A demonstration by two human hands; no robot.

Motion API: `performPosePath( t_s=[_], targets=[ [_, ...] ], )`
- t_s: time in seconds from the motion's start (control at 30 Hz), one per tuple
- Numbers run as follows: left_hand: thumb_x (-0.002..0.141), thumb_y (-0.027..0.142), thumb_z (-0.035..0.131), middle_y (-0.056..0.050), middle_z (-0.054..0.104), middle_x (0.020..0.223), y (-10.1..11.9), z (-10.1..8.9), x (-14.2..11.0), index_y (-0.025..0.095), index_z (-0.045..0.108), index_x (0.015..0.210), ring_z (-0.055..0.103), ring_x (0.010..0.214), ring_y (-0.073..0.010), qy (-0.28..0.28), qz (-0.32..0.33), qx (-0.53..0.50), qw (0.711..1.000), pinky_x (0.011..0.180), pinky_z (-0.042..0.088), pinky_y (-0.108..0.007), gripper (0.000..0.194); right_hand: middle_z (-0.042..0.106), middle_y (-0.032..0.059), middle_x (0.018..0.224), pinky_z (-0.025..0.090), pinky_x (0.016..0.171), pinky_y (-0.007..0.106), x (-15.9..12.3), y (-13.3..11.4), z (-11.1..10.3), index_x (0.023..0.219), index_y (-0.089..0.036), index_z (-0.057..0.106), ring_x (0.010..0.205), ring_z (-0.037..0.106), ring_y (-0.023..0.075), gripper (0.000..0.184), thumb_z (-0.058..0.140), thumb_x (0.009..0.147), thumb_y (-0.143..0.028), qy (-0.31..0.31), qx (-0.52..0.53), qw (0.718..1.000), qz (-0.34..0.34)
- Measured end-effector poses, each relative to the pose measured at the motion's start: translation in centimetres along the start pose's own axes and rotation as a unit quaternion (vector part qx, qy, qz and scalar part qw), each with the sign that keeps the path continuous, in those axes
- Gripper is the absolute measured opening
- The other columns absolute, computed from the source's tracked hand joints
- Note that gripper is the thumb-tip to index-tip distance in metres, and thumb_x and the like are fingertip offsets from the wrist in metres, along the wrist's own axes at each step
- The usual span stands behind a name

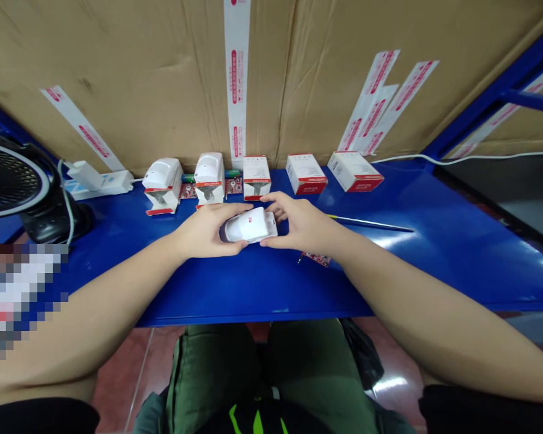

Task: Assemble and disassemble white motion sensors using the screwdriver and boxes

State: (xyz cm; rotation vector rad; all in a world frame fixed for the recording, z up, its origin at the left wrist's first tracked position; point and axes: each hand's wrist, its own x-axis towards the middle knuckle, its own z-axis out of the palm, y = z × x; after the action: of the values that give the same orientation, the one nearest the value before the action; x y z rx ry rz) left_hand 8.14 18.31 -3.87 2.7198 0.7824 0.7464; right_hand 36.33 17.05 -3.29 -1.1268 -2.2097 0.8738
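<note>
Between my two hands, just above the blue table, is a white motion detector casing (248, 226) with a small red mark on its front. My left hand (203, 232) grips its left end, thumb below and fingers above. At the right end, the thumb and fingers of my right hand (301, 223) are closed around an inner white part that sticks out past the cover. Partly hidden under my right wrist lies a red circuit board (317, 259). A thin screwdriver (375, 223) with a yellow end rests on the table behind my right forearm.
Along the back stand two white detectors, one (163, 173) and another (209, 167), each on a box, with red boards and green pieces beside them. Three boxes (257, 175) continue rightward. A black fan (22, 181) and power strip (104, 182) occupy the left. The table's front edge (262, 319) is near my lap.
</note>
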Motion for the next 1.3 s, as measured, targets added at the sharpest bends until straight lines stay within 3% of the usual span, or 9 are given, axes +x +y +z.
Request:
performPosePath(
  t_s=[0.17, 0.67, 0.97, 1.13, 1.3],
  targets=[
    [0.097, 0.045, 0.076, -0.018, 0.084, 0.136, 0.43, 0.44, 0.17, 0.014, 0.07, 0.15, 0.085, 0.117, -0.0309, -0.006, 0.009, 0.003, 1.0, 0.103, 0.07, -0.042, 0.061, 0.083, 0.0162, 0.131, 0.067, 0.108, 0.052, -0.01, 0.05, 0.29, 0.152, -0.017, 0.058, 0.119, 0.082, 0.0331, 0.087, 0.097, 0.076, -0.034, -0.003, 0.035, 0.999, -0.014],
    [0.098, 0.041, 0.075, -0.018, 0.085, 0.131, -0.01, 0.65, 0.31, 0.011, 0.07, 0.15, 0.086, 0.11, -0.0285, 0.008, 0.05, 0.013, 0.999, 0.097, 0.071, -0.04, 0.059, 0.082, 0.0138, 0.121, 0.067, 0.099, 0.054, 0.17, 0.4, 0.67, 0.149, -0.017, 0.064, 0.109, 0.081, 0.0332, 0.082, 0.098, 0.076, -0.035, 0.013, 0.012, 0.999, -0.026],
    [0.104, 0.042, 0.076, -0.019, 0.081, 0.139, -0.13, 0.79, 0.23, 0.014, 0.065, 0.156, 0.083, 0.12, -0.0289, -0.005, 0.062, -0.01, 0.998, 0.105, 0.069, -0.04, 0.061, 0.083, 0.0122, 0.116, 0.068, 0.091, 0.05, 0.17, 0.44, 0.76, 0.15, -0.018, 0.064, 0.101, 0.082, 0.032, 0.086, 0.099, 0.075, -0.038, 0.016, 0.009, 0.999, -0.042],
    [0.105, 0.051, 0.08, -0.02, 0.079, 0.144, -0.32, 0.72, 0.24, 0.016, 0.062, 0.16, 0.081, 0.126, -0.0308, -0.022, 0.072, -0.03, 0.997, 0.111, 0.067, -0.043, 0.067, 0.084, 0.0095, 0.108, 0.067, 0.09, 0.049, 0.0, 0.43, 0.65, 0.148, -0.02, 0.066, 0.098, 0.082, 0.0315, 0.081, 0.098, 0.077, -0.04, 0.026, -0.01, 0.997, -0.067],
    [0.105, 0.054, 0.079, -0.02, 0.079, 0.142, -0.38, 0.75, 0.21, 0.016, 0.062, 0.16, 0.081, 0.124, -0.0309, -0.011, 0.059, -0.039, 0.997, 0.108, 0.068, -0.044, 0.069, 0.082, 0.0118, 0.118, 0.065, 0.091, 0.048, 0.04, 0.45, 0.69, 0.146, -0.02, 0.067, 0.1, 0.081, 0.0309, 0.081, 0.099, 0.076, -0.042, 0.042, -0.006, 0.996, -0.082]
  ],
)
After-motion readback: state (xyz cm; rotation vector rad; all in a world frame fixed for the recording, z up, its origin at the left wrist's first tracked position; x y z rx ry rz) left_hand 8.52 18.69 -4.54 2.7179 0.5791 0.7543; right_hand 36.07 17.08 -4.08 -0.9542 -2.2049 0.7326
